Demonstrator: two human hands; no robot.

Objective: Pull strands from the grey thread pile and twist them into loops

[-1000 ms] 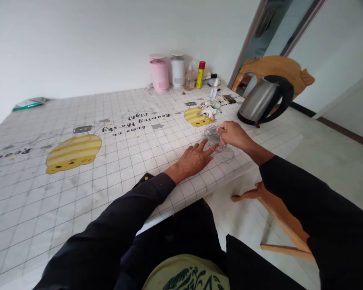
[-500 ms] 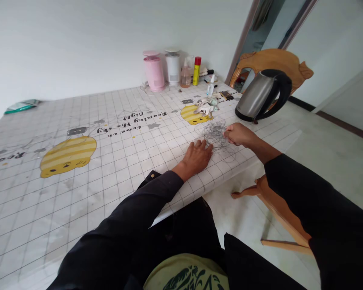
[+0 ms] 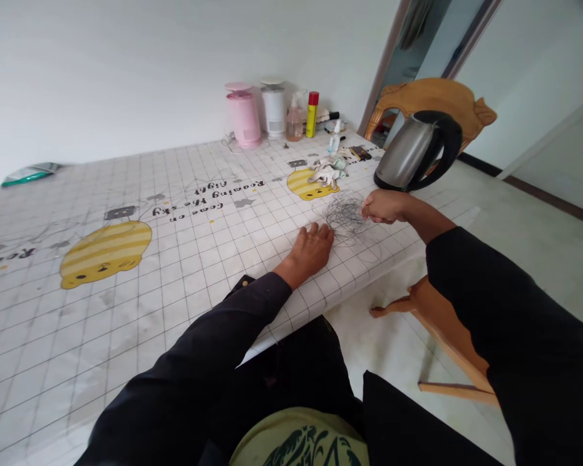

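Note:
A loose tangle of thin dark thread or wire [image 3: 344, 217] lies on the grid-patterned tablecloth [image 3: 208, 285], near the table's front right edge. My right hand [image 3: 385, 206] is closed in a pinch on strands at the tangle's right side, just in front of the kettle. At its left side my left hand [image 3: 311, 251] rests on the cloth, fingers bent down and closed on the edge of the strands. The fingertips of both hands are partly hidden, and single strands are too fine to follow. A pair of pale work gloves [image 3: 329, 171] lies just beyond the tangle.
A steel kettle [image 3: 408, 152] stands at the right table edge, before a wooden chair [image 3: 437, 94]. Along the wall are a pink device [image 3: 243, 120], a white one [image 3: 273, 113], a spray bottle [image 3: 294, 126] and a yellow can [image 3: 311, 116]. A green-edged packet [image 3: 32, 173] lies far left.
My right hand has shifted slightly right, away from the tangle, and its wrist has turned a little. My left hand stays by the strands. The whole view has moved slightly.

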